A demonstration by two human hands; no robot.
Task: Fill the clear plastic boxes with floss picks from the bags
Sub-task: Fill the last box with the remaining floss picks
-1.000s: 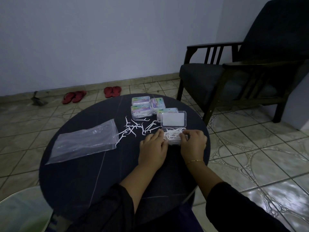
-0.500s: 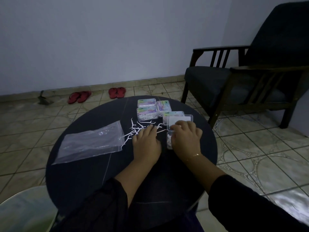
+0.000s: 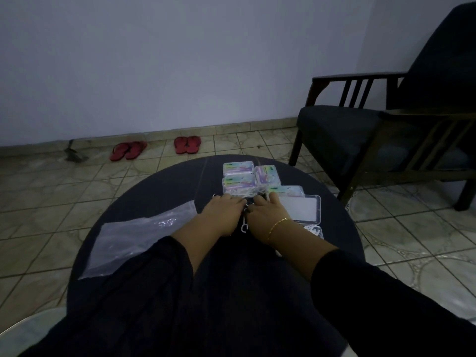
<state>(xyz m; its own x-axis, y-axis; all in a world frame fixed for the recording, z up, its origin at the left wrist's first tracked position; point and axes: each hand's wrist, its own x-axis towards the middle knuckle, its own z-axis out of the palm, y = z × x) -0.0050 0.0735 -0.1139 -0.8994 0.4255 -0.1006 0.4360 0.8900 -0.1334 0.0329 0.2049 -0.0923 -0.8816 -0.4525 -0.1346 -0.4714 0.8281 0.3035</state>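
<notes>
At the middle of the round table [image 3: 144, 253], both hands lie palm-down side by side over the loose picks [image 3: 243, 227]. The left hand [image 3: 222, 215] is spread fairly wide, fingers straight and pointing to twelve o'clock; the right hand [image 3: 268, 215], with a thin bracelet at the wrist, lies just beside it, fingers likewise flat and reaching forward. Neither hand visibly pinches anything; whether a pick is trapped under a palm I cannot tell. The flat, close pose reads as raking the scattered picks together into one heap, so they can be lifted in a bunch.

Only a few white picks show: some in the gap between the hands, some past the fingertips at twelve o'clock. The rest are hidden, so no count is possible.

At three o'clock of the right hand sits the open box [image 3: 315, 231], its lid [image 3: 298, 209] laid back toward one o'clock, with picks already in the base. I judge it is kept close so the heap has a short trip.

At twelve o'clock, four closed boxes [image 3: 238, 169] with coloured labels stand bunched together, touching the fingertips' far side; they seem finished and parked out of the way.

At nine o'clock one clear bag [image 3: 134, 240] lies flat and looks empty.

Beyond the table: one armchair [image 3: 373, 130] at two o'clock, and two pairs of red sandals [image 3: 187, 145] on the tiles at eleven.
</notes>
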